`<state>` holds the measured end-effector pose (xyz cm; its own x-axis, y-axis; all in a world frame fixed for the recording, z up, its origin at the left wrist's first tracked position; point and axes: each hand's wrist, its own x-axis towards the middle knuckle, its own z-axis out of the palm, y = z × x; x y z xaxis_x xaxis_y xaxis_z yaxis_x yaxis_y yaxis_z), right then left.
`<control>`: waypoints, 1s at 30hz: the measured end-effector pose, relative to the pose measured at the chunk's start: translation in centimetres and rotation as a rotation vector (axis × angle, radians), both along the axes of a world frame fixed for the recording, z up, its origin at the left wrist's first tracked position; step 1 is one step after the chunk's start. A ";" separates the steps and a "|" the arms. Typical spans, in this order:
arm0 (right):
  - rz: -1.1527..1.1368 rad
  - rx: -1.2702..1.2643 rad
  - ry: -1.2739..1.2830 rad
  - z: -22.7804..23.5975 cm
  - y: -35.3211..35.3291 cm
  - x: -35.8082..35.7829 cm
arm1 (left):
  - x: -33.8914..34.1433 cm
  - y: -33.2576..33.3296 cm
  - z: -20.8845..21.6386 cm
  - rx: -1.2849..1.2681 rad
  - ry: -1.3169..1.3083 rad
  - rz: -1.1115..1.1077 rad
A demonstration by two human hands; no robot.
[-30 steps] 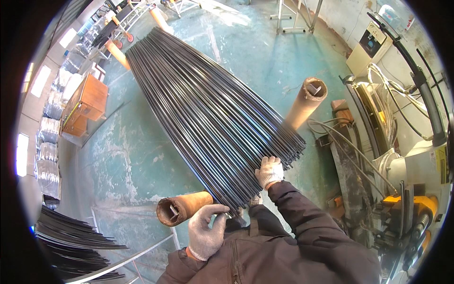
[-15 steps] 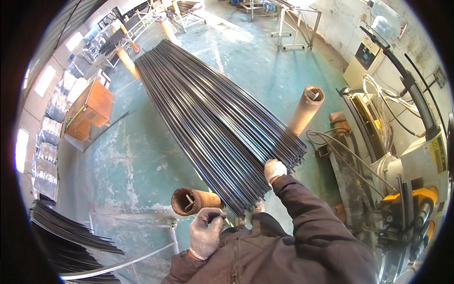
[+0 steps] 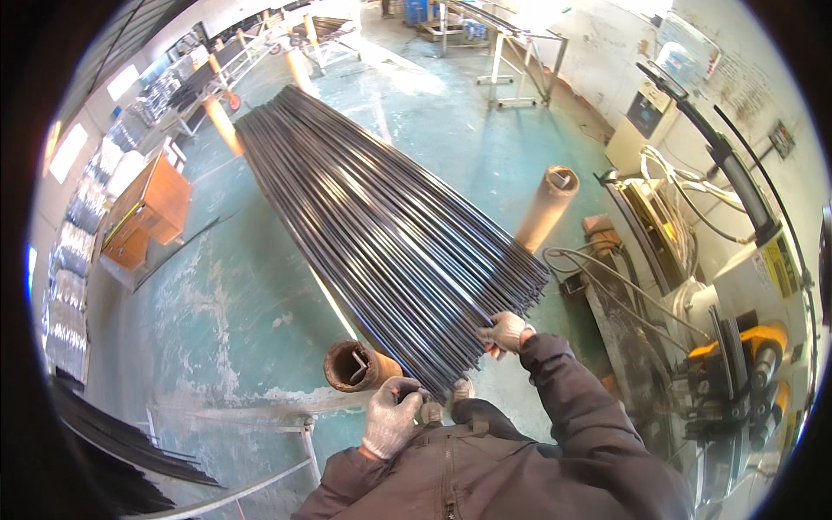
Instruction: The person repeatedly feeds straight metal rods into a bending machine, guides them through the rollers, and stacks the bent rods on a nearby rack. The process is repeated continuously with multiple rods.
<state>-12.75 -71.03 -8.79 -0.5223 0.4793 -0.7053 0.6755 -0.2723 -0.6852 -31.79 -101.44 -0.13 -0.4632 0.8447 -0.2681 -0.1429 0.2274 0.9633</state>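
A long layer of dark, shiny thin rods (image 3: 373, 225) stretches away from me, with its uneven near ends close to my body. My right hand (image 3: 507, 332), in a pale knit glove, is at the near ends on the right; its fingers are closed on the end of a rod. In the same kind of glove, my left hand (image 3: 390, 418) is held low at the left near corner, beside the rod ends. Its thumb and fingers are curled together, and what they hold, if anything, is too small to make out.
Brown tube-covered posts stand left (image 3: 360, 368) and right (image 3: 548, 208) of the rods. Machinery with cables and a yellow part (image 3: 744, 340) lines the right side. More black strips (image 3: 130, 446) and a metal rail (image 3: 310, 451) are at lower left. A wooden desk (image 3: 149, 212) stands farther left.
My right hand has shifted from lying over the rods' edge to closing at a rod's end. My left hand has moved slightly right, nearer the rod ends. The view has shifted a little.
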 end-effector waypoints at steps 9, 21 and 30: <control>0.061 0.308 -0.508 8.7 -24.1 26.5 | 0.4 8.3 -11.5 -0.156 -0.649 -0.038; -0.314 0.799 -0.839 9.6 -39.5 32.5 | 6.0 15.9 -6.6 -0.152 -0.819 0.001; -0.725 1.056 -1.209 4.9 -44.3 63.2 | 17.3 25.3 10.2 0.212 -0.784 -0.285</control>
<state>50.42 -115.36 -3.90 0.5172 0.8227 0.2360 0.8471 -0.5315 -0.0036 -14.48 -76.16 10.12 0.0269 0.9692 -0.2449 -0.7494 0.1817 0.6367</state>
